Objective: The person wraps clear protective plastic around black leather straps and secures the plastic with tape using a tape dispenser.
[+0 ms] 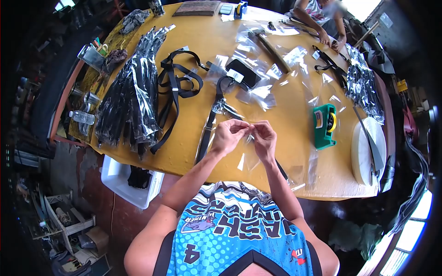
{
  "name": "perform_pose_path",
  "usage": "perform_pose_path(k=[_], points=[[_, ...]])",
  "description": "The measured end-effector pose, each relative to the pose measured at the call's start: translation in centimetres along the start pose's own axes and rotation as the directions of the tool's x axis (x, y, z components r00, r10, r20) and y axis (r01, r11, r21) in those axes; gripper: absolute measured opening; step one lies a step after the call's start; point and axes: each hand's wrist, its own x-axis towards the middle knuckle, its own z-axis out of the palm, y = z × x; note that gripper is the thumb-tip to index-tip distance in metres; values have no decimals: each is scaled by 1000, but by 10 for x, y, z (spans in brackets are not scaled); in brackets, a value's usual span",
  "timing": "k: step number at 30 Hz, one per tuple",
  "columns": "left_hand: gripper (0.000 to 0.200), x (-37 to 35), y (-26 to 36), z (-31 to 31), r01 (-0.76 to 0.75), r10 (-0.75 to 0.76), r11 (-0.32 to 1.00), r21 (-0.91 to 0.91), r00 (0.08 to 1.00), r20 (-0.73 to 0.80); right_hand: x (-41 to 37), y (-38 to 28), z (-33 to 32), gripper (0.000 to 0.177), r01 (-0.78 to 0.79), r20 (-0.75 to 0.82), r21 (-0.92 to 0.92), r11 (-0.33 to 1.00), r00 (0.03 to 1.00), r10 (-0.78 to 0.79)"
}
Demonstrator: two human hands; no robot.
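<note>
Fingertips meeting, my left hand (227,135) and my right hand (264,139) pinch together over the front of the table. What lies between them is too small to make out. Clear plastic film (251,158) shows just below the fingers. Beside my left hand a black strap (207,133) with a metal buckle (218,106) runs up the table, and its upper end carries a white tag (235,75). A black phone (244,72) lies beyond, on small clear plastic bags (264,94).
A heap of bagged black straps (133,96) lies left, near loose black straps (179,83). To the right stand a green tape dispenser (325,126) and a round white slab (368,152). A hammer (274,53) lies farther back. Another person's hands (332,42) work at the far right.
</note>
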Motion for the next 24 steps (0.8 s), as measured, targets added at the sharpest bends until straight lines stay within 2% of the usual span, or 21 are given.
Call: perform_pose_path(k=[1, 2, 4, 5, 6, 8, 9, 10, 11, 13, 17, 21, 23, 24], points=[[18, 1, 2, -3, 39, -39, 998, 46, 999, -3, -2, -5, 2, 6, -28, 20, 75, 997, 999, 26], [18, 1, 5, -6, 39, -39, 998, 46, 999, -4, -3, -5, 1, 6, -28, 21, 75, 997, 999, 26], [20, 1, 9, -11, 72, -74, 992, 106, 997, 13, -2, -5, -4, 9, -201, 20, 122, 972, 979, 200], [22, 1, 5, -14, 33, -39, 995, 92, 997, 59, -3, -5, -5, 9, -203, 24, 123, 971, 979, 202], [22, 1, 6, -16, 33, -38, 995, 95, 998, 55, -3, -7, -5, 10, -219, 48, 105, 970, 975, 215], [22, 2, 8, -16, 70, -69, 998, -4, 983, 172, -2, -6, -5, 11, -233, 71, 84, 969, 971, 228], [22, 1, 8, -16, 71, -69, 997, -4, 983, 173, -2, -3, -4, 10, -162, 90, 43, 986, 983, 158], [22, 1, 7, -17, 132, -122, 991, -37, 974, 193, -2, -2, -4, 9, -89, 112, 3, 996, 990, 88], [22, 2, 8, -18, 188, -170, 980, -67, 962, 214, 0, -2, -4, 9, -83, 111, 5, 997, 990, 82], [22, 2, 11, -19, 172, -170, 985, 3, 969, 180, -1, -6, -4, 7, -13, 110, -191, 981, 993, 35], [21, 1, 6, -24, 126, -146, 982, 138, 979, 145, -4, -8, -2, 7, 2, 85, -241, 971, 996, 19], [22, 3, 2, -29, 88, -118, 984, 156, 974, 195, -4, -9, 1, 7, 32, 127, -243, 970, 992, -1], [23, 3, 2, -33, 156, -142, 987, -32, 955, 259, -4, -9, 1, 7, 48, 140, -261, 964, 990, -11], [23, 3, 3, -34, 155, -142, 987, -31, 956, 258, -4, -11, 1, 8, 49, 178, -302, 952, 984, 6]])
